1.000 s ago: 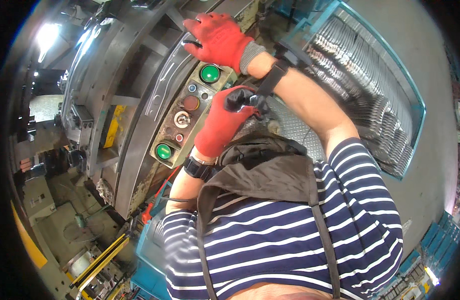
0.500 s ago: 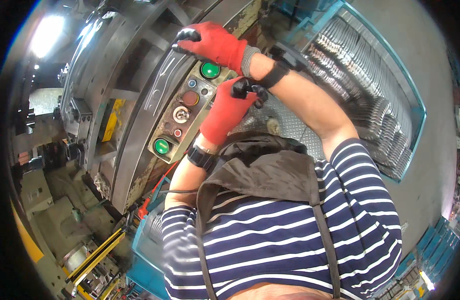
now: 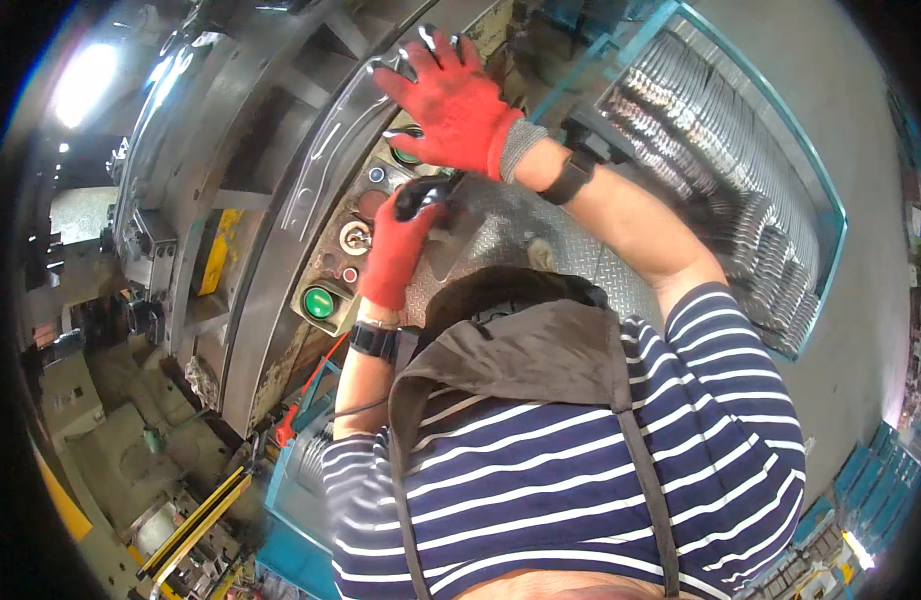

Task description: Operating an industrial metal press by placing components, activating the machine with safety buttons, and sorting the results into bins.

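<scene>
My right hand (image 3: 459, 108), in a red glove with dark fingertips, is open with its fingers spread. It is over the far end of a control box (image 3: 331, 270), partly covering a green push button (image 3: 409, 145). Above the middle of the box is my left hand (image 3: 399, 245), also red-gloved, with its fingers curled closed. Whether anything is inside them is hidden. Beside the left hand are a round silver switch (image 3: 356, 238) and a dull red button (image 3: 372, 205). Another green button (image 3: 320, 302) shows at the near end, uncovered.
Large grey machine framing (image 3: 271, 190) stands to the left. At the right, a blue-framed bin (image 3: 831, 200) holds rows of stacked metal parts (image 3: 721, 140). Below my arms lies a patterned metal plate (image 3: 581, 250). A blue container (image 3: 291, 540) sits at the lower left.
My right hand has gone from curled to open and spread, moving slightly right. My left hand has shifted left and a little down, over the box's middle.
</scene>
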The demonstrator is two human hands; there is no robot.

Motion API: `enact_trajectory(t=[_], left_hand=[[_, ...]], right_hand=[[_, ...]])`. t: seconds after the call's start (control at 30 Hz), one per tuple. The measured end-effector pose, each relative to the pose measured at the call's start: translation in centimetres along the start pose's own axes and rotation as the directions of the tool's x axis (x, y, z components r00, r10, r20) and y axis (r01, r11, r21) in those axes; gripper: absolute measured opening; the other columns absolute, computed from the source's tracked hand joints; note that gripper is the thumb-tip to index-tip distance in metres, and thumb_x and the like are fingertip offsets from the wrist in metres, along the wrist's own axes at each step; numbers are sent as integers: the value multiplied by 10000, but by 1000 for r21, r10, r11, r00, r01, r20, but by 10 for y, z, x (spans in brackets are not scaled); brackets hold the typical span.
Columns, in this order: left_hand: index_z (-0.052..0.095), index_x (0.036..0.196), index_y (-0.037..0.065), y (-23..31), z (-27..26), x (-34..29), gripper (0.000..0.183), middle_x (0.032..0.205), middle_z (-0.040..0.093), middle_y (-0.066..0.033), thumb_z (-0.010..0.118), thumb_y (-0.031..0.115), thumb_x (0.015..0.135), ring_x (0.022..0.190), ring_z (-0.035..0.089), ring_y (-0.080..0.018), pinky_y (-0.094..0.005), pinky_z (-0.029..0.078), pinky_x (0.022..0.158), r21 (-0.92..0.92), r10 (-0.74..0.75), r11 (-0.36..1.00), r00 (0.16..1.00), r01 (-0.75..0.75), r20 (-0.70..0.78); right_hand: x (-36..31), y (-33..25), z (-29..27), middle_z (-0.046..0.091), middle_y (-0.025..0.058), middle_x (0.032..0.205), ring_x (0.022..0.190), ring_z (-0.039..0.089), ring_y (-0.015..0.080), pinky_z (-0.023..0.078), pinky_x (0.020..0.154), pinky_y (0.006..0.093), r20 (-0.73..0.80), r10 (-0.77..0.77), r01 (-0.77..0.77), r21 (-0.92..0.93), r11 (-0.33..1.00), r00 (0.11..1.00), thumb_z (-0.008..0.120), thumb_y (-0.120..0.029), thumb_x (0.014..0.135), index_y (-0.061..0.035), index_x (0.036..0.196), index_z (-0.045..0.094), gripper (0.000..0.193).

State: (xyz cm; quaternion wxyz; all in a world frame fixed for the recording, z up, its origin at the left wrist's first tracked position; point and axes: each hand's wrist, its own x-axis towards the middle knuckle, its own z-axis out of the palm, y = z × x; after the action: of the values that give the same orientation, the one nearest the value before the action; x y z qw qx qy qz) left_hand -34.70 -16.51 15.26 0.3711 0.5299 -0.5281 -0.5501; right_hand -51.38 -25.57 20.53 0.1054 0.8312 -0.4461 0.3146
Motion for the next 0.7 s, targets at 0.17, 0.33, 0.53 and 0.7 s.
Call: enact_trajectory(t=[0.17,0.33,0.53,0.7], left_hand=[[630,1128,-3,-52,-23,-13,344,958,683,-66,669,151,823,846,613,-122,-273,483,741,142,-120,978,967,154,-224],[626,1131,3,-42,-19,-25,361,954,682,-62,677,171,815,852,607,-131,-277,478,748,178,-68,980,990,90,-125],[642,1084,7,-49,-22,-31,321,914,679,-50,684,183,819,816,596,-117,-263,471,729,154,-115,979,986,133,-120],[666,1000,3,-31,3,-11,278,799,667,-37,698,208,815,705,587,-126,-297,465,651,161,-106,980,993,114,-59]], right_hand=[[-37,4,21,469,212,1314,1251,405,436,313,1011,609,213,-36,53,-74,996,976,653,-459,777,-152,1306,508,628],[-69,32,61,651,169,974,929,622,359,459,833,508,683,23,-109,83,991,730,567,-421,849,-90,966,637,357],[-135,52,76,685,171,846,873,654,364,519,736,441,658,35,-38,-9,999,752,580,-290,801,-70,810,722,263],[-124,28,77,678,177,929,1020,596,405,514,783,407,682,-48,245,-196,949,730,629,-285,744,-73,875,726,267]])
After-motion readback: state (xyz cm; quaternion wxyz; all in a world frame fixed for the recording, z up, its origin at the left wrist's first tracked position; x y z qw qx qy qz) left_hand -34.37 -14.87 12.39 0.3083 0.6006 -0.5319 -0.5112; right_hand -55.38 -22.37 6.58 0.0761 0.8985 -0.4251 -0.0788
